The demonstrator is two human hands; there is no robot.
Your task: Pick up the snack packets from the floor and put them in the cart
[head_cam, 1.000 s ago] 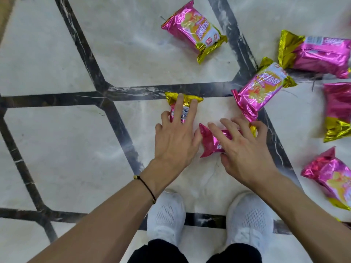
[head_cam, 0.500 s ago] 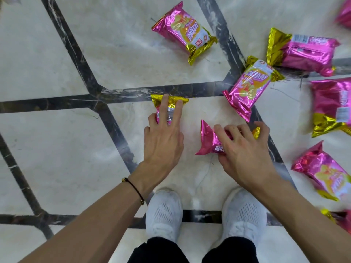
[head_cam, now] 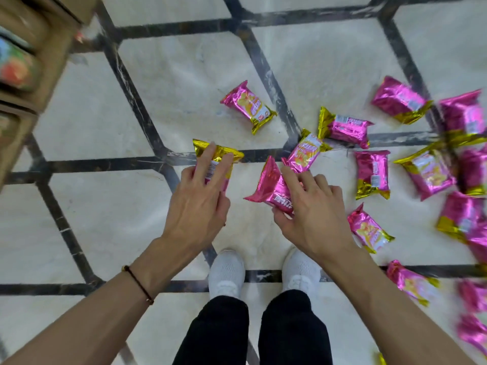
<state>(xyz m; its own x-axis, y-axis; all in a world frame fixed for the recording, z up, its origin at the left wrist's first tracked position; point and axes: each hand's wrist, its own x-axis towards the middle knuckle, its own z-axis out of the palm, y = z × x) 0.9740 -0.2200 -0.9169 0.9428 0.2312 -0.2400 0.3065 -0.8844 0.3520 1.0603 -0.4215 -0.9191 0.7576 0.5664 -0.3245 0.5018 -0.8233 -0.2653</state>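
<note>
Over the pale marble floor, just ahead of the white shoes, both hands are occupied. The left hand holds a gold-ended packet with its fingers laid along the top face and the thumb out of sight beneath, so the packet's long axis runs straight out from the palm, gold seal farthest away. The right hand clasps a pink packet across its middle, fingers curled over the top and thumb at the near edge. This one lies crosswise to the fingers, its crimped end tipped up and leftward toward the other hand. Both seem to be clear of the tiles (their tilt suggests it, though contact cannot be ruled out). No cart is in view; at the upper left there is only a blurred brown shelf unit. What matters for the next reach is that every other packet lies ahead or to the right. The nearest loose packet sits just beyond the right fingertips, a single packet lies farther ahead, and a scattered pile spreads well off to the right. The right hand is nearer to most of them, yet it is full, so I judge the pair in hand must go to the cart first.
</note>
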